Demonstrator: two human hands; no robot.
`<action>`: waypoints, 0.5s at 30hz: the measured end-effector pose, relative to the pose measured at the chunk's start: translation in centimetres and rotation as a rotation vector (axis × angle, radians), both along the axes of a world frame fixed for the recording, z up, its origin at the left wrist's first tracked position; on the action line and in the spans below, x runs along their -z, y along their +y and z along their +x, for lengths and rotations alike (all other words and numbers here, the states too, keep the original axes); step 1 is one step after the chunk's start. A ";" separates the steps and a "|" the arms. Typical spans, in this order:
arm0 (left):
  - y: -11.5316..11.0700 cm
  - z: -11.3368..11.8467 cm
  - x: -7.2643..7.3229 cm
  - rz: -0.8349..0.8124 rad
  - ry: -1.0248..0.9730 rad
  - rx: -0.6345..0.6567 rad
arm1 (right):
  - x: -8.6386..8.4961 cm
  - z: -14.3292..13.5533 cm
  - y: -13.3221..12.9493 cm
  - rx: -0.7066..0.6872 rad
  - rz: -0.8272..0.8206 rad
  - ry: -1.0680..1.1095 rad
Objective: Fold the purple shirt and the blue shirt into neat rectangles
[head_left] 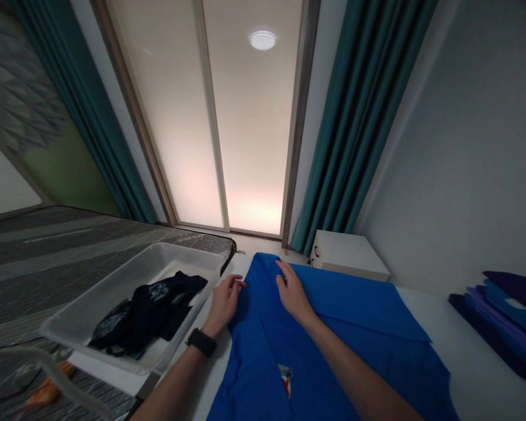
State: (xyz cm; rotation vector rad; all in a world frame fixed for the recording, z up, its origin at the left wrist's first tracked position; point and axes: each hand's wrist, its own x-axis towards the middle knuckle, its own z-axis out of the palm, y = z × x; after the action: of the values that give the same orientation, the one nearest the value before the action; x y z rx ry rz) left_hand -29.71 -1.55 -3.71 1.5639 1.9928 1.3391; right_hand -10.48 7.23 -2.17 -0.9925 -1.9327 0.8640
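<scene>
A blue garment lies spread over a white table, with a fold along its far part and a small white and red print near the front. My left hand, with a black watch on the wrist, is at the garment's left edge, its fingers bent and apart with nothing visible between them. Over the garment's far left part rests my right hand, fingers spread, the fingertips near the far edge.
A translucent bin with dark clothes stands at the left. Several folded garments are stacked at the right. Beyond the table is a white cabinet. A bed extends at the left.
</scene>
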 end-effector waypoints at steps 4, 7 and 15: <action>1.9 0.8 -1.4 0.000 -0.116 -0.002 | 0.6 -0.3 -0.9 -0.086 0.107 -0.040; 5.0 0.9 -2.1 -0.047 -0.205 -0.076 | 1.5 -0.5 -1.4 -0.117 0.153 -0.064; 11.5 -0.6 -1.9 -0.188 -0.185 -0.081 | 1.3 0.1 -3.6 -0.274 0.321 -0.323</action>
State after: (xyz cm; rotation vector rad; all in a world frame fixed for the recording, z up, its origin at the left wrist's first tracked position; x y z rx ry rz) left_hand -30.33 9.97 -1.78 1.2418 2.0197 1.2353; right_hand -10.35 3.60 -3.45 -0.7166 -2.4326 0.5329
